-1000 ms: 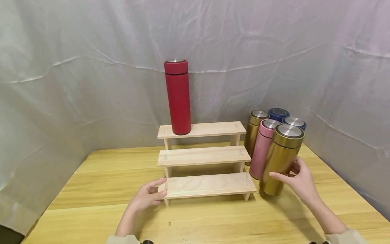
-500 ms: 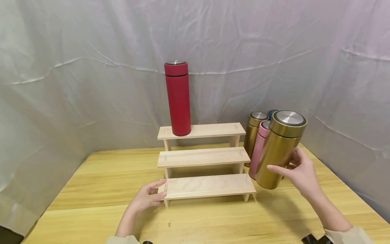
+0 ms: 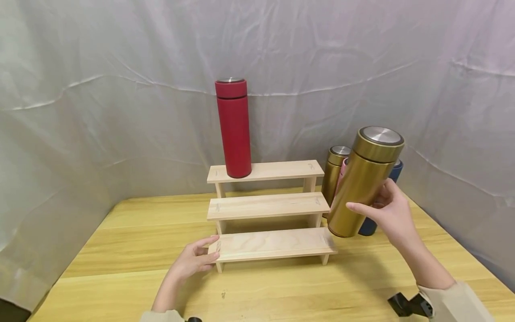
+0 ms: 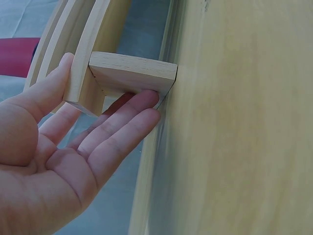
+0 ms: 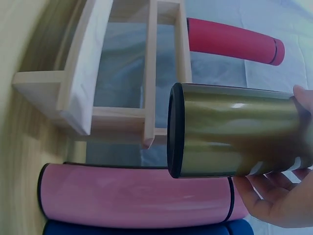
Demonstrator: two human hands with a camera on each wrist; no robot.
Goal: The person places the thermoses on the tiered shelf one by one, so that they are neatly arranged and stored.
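My right hand (image 3: 394, 217) grips a gold thermos bottle (image 3: 364, 181) with a steel-topped lid, thumb on the near side. The bottle hangs above the table, tilted with its base to the left, close to the right end of the wooden three-step display stand (image 3: 273, 245). In the right wrist view the dark base of the gold thermos bottle (image 5: 230, 132) points toward the stand. My left hand (image 3: 193, 260) holds the left end of the lowest step between thumb and index finger; in the left wrist view its other fingers lie against the end leg (image 4: 134, 73).
A red thermos bottle (image 3: 234, 129) stands on the top step, left of its middle. Behind the held bottle, on the table (image 3: 281, 295), are another gold bottle (image 3: 331, 176), a mostly hidden pink bottle (image 5: 137, 193) and blue ones (image 3: 368, 227). Grey cloth (image 3: 169, 125) hangs behind.
My right hand has lifted the gold thermos bottle off the table and carried it up and slightly left, tilting it more. The left hand and stand have stayed in place.
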